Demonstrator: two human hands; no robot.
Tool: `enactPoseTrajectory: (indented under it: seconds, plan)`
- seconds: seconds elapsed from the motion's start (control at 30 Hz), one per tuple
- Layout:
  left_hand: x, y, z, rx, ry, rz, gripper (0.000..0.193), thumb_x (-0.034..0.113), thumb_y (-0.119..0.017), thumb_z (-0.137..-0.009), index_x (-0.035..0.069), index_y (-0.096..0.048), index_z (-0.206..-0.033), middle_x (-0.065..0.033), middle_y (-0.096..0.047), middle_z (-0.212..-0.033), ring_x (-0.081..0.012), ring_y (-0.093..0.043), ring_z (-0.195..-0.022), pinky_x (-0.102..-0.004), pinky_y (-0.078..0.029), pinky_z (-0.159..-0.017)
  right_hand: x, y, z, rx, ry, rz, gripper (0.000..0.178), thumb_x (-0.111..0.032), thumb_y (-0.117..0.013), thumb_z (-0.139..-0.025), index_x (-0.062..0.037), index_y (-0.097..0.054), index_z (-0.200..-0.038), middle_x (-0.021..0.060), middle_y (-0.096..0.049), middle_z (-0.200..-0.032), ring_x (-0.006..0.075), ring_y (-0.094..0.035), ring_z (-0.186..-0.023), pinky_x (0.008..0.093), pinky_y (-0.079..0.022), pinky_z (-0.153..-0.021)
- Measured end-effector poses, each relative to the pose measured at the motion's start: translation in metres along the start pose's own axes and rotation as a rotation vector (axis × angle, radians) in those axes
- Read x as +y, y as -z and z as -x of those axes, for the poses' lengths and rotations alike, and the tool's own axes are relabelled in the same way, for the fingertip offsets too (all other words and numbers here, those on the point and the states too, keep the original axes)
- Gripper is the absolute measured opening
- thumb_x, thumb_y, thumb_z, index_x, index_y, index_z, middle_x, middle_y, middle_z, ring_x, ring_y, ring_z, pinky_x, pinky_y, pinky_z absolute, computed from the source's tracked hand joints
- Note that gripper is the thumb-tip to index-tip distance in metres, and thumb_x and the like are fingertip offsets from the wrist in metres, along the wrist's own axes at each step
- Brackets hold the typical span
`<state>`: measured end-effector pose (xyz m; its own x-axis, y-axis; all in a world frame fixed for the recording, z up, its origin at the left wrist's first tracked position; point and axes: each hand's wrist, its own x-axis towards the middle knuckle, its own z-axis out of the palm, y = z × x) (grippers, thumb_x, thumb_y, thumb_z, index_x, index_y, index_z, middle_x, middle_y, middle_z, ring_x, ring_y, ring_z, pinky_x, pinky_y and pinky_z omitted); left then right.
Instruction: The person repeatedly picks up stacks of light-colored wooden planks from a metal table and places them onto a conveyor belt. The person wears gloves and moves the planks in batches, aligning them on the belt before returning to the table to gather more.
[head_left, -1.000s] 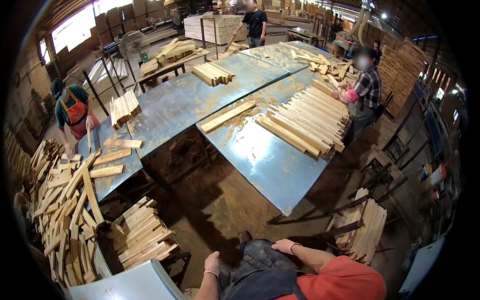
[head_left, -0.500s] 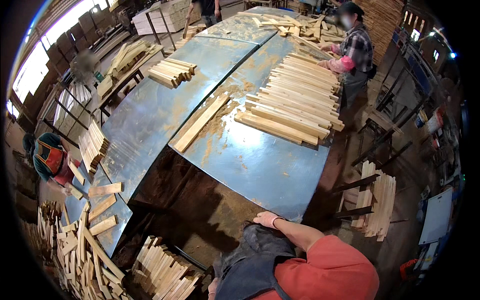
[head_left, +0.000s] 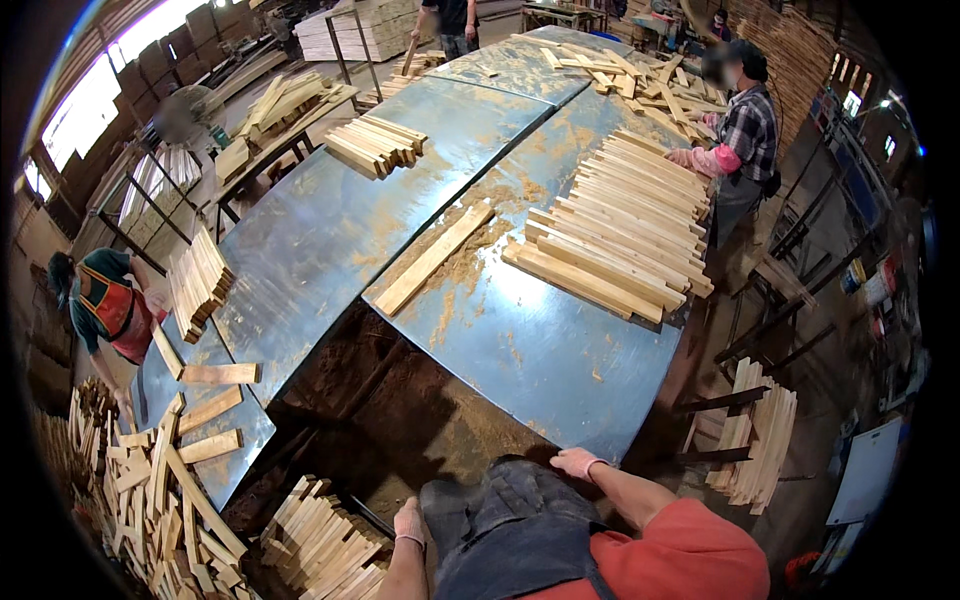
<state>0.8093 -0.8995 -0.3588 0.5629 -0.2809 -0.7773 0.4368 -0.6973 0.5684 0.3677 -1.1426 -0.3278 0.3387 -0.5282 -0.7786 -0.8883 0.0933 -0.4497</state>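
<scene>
My right hand [head_left: 577, 463], in a pale pink glove, is at the near corner of the blue metal table [head_left: 520, 375]. Its fingers point left along the table edge, loosely extended, and no piece of wood is in them. Beside the left of my dark apron [head_left: 505, 520] hangs my left hand [head_left: 408, 522], also gloved and seen small; it appears open, holding nothing. On the table, a single wooden board [head_left: 436, 260] lies near the seam amid sawdust. A long row of wooden strips [head_left: 620, 225] lies side by side at the right.
Loose wood pieces [head_left: 165, 500] heap at the lower left, beside stacked strips [head_left: 315, 540]. A gap [head_left: 370, 380] opens between table sections. A rack with strips [head_left: 755, 430] stands right. Co-workers stand at the right [head_left: 745, 130], left [head_left: 110, 300] and far end [head_left: 455, 20].
My left hand has come into fuller view beside the apron. My right hand stays by the table corner. The view has shifted, and the left co-worker's arms have moved apart.
</scene>
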Motion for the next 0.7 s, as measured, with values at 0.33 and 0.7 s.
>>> enactPoseTrajectory:
  seconds: [0.33, 0.7]
  plan:
    - [-0.118, -0.043, 0.033, -0.260, -0.051, -0.193, 0.032, 0.037, -0.067, -0.099, 0.005, -0.070, -0.097, -0.0093, -0.068, -0.094, -0.0265, -0.061, -0.086, -0.0433, -0.046, -0.079, 0.121, -0.075, 0.089, -0.168, -0.069, 0.173, 0.068, -0.057, -0.049, -0.098, -0.0020, -0.076, -0.128, 0.0282, -0.071, -0.135, 0.0462, -0.065, -0.128, 0.0514, -0.050, -0.106]
    - [-0.240, 0.005, 0.148, -0.405, 0.272, -0.326, 0.050, 0.051, -0.069, -0.103, 0.005, -0.082, -0.117, -0.0067, -0.076, -0.101, -0.0245, -0.066, -0.094, -0.0443, -0.055, -0.085, 0.216, -0.109, 0.194, -0.097, -0.253, 0.142, 0.058, -0.050, -0.047, -0.103, -0.0040, -0.078, -0.118, 0.0277, -0.074, -0.125, 0.0465, -0.066, -0.124, 0.0522, -0.050, -0.105]
